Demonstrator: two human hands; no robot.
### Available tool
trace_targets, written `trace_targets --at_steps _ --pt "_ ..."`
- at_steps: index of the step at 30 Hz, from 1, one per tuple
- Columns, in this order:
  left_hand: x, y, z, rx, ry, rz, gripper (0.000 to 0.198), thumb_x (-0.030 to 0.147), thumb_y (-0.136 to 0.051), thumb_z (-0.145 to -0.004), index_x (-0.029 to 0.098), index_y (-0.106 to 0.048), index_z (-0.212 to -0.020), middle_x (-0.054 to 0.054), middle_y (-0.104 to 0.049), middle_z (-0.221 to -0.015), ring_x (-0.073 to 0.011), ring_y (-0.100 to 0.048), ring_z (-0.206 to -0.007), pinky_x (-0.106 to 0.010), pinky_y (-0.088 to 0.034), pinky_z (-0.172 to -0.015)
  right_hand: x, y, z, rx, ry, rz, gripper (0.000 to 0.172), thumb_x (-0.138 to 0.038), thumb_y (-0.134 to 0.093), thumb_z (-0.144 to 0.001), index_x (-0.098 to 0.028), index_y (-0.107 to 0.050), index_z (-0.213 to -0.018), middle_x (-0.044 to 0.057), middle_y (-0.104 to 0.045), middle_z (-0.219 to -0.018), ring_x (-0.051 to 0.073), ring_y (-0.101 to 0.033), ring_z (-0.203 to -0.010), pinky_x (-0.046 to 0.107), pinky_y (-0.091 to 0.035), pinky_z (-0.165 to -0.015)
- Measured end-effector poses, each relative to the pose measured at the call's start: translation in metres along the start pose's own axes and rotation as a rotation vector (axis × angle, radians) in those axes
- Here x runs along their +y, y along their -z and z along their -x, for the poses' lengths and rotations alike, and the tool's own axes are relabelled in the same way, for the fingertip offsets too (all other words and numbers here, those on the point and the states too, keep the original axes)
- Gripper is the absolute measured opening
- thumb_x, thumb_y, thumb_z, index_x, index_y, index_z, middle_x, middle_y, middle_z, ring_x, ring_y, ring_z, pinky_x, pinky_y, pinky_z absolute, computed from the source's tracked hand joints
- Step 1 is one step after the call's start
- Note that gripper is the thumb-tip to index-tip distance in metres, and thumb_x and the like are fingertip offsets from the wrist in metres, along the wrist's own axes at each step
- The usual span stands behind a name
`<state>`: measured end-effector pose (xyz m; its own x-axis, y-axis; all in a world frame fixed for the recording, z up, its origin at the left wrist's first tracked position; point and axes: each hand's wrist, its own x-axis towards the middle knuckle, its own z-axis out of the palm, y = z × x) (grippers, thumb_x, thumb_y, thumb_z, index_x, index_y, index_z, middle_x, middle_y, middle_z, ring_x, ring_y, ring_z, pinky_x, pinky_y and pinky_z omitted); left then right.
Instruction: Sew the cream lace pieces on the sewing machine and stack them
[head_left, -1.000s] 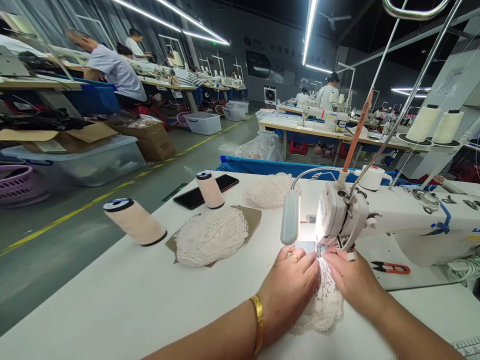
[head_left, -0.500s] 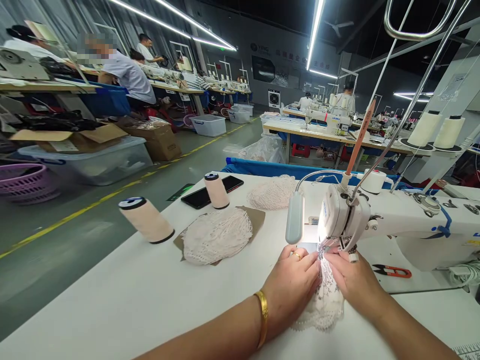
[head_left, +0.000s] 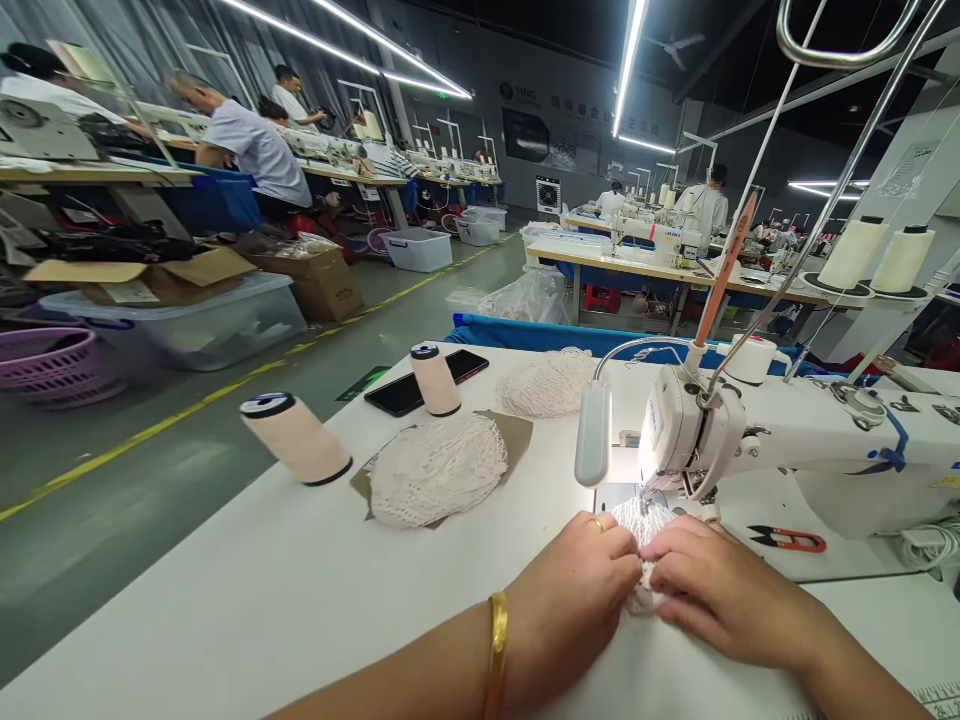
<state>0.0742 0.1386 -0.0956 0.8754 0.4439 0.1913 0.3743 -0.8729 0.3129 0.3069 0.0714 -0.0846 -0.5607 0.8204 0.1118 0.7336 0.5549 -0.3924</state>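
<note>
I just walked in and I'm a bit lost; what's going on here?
At a sewing machine, someone's left hand and right hand hold a piece of lace, its far part by the metal foot. To the left, a lace heap lies on brown card, two spools of thread nearby. Red-handled snips rest to the right.

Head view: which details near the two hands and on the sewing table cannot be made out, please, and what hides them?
Lace piece: head view, partly covered by the left hand and right hand.
Presser foot: head view, too small and glary under the lamp to read clearly.
Smartphone: head view, partly hidden behind the thread cone in front of it.
Ruler: head view, cut off at the lower right corner.
</note>
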Motion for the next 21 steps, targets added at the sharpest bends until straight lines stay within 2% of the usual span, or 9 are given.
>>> trace_targets --at_steps 2,4,7,10,12,14,16,18,21 --pt "-0.002 -0.008 -0.004 0.100 0.045 0.031 0.022 -0.003 -0.050 -0.078 0.019 -0.052 -0.076 -0.002 -0.064 -0.085 -0.0185 -0.056 -0.079 -0.033 -0.044 -0.073 0.002 -0.005 -0.003 0.100 0.010 0.019 0.016 -0.017 -0.050 -0.106 -0.023 -0.059 -0.095 0.002 -0.069 -0.098 0.021 -0.062 -0.092 0.037 -0.049 -0.089" --pt "-0.003 -0.014 -0.009 0.202 0.119 0.144 0.022 0.000 -0.044 -0.083 0.020 -0.047 -0.076 -0.002 -0.060 -0.080 -0.0178 -0.053 -0.075 -0.030 -0.043 -0.068 0.004 -0.011 -0.005 0.255 -0.005 0.009 0.020 -0.018 -0.044 -0.108 -0.024 -0.060 -0.098 0.002 -0.067 -0.087 0.020 -0.059 -0.080 0.035 -0.048 -0.081" --pt "-0.004 -0.013 -0.016 0.275 0.197 0.401 0.017 0.010 -0.038 -0.092 0.022 -0.045 -0.082 0.000 -0.058 -0.078 -0.0170 -0.052 -0.071 -0.029 -0.045 -0.066 0.006 -0.016 -0.008 0.477 -0.059 -0.068 0.022 -0.022 -0.043 -0.109 -0.025 -0.064 -0.107 0.002 -0.070 -0.089 0.020 -0.063 -0.082 0.032 -0.049 -0.077" --pt "-0.002 -0.006 -0.020 0.253 0.245 0.578 0.018 0.023 -0.033 -0.100 0.022 -0.049 -0.091 0.000 -0.059 -0.079 -0.0174 -0.054 -0.071 -0.030 -0.048 -0.066 0.004 -0.019 -0.011 0.599 -0.107 -0.107 0.022 -0.025 -0.044 -0.109 -0.025 -0.065 -0.106 0.002 -0.072 -0.091 0.020 -0.067 -0.083 0.030 -0.051 -0.074" --pt "0.002 -0.003 -0.020 0.281 0.242 0.523 0.022 0.039 -0.041 -0.102 0.022 -0.054 -0.096 -0.002 -0.063 -0.088 -0.0202 -0.059 -0.079 -0.033 -0.052 -0.073 0.003 -0.021 -0.013 0.620 -0.124 -0.089 0.021 -0.027 -0.045 -0.109 -0.025 -0.064 -0.101 0.002 -0.072 -0.086 0.020 -0.067 -0.078 0.029 -0.051 -0.071" --pt "0.006 -0.003 -0.017 0.354 0.202 0.374 0.030 0.048 -0.060 -0.093 0.021 -0.059 -0.106 -0.006 -0.066 -0.104 -0.0258 -0.061 -0.096 -0.039 -0.053 -0.085 0.001 -0.023 -0.014 0.596 -0.119 -0.059 0.020 -0.026 -0.046 -0.109 -0.025 -0.062 -0.096 0.000 -0.071 -0.080 0.019 -0.066 -0.073 0.029 -0.049 -0.070" --pt "0.008 -0.007 -0.014 0.410 0.167 0.250 0.026 0.036 -0.064 -0.088 0.021 -0.060 -0.109 -0.008 -0.066 -0.109 -0.0274 -0.061 -0.100 -0.041 -0.052 -0.088 -0.001 -0.024 -0.015 0.569 -0.087 -0.022 0.021 -0.026 -0.045 -0.109 -0.026 -0.059 -0.094 -0.002 -0.070 -0.077 0.018 -0.063 -0.070 0.029 -0.048 -0.071" --pt "0.006 -0.012 -0.013 0.415 0.162 0.213 0.015 0.016 -0.051 -0.088 0.021 -0.059 -0.100 -0.005 -0.066 -0.096 -0.0226 -0.060 -0.087 -0.035 -0.050 -0.078 -0.001 -0.026 -0.016 0.570 -0.059 0.012 0.021 -0.026 -0.044 -0.110 -0.026 -0.058 -0.095 -0.003 -0.069 -0.078 0.018 -0.061 -0.067 0.029 -0.046 -0.071" --pt "-0.002 -0.014 -0.018 0.417 0.151 0.233 0.023 0.004 -0.037 -0.088 0.022 -0.051 -0.083 0.000 -0.059 -0.076 -0.0168 -0.053 -0.068 -0.027 -0.043 -0.064 -0.001 -0.027 -0.017 0.599 -0.073 0.020 0.020 -0.026 -0.043 -0.111 -0.026 -0.059 -0.100 -0.002 -0.072 -0.084 0.018 -0.062 -0.070 0.029 -0.046 -0.070"
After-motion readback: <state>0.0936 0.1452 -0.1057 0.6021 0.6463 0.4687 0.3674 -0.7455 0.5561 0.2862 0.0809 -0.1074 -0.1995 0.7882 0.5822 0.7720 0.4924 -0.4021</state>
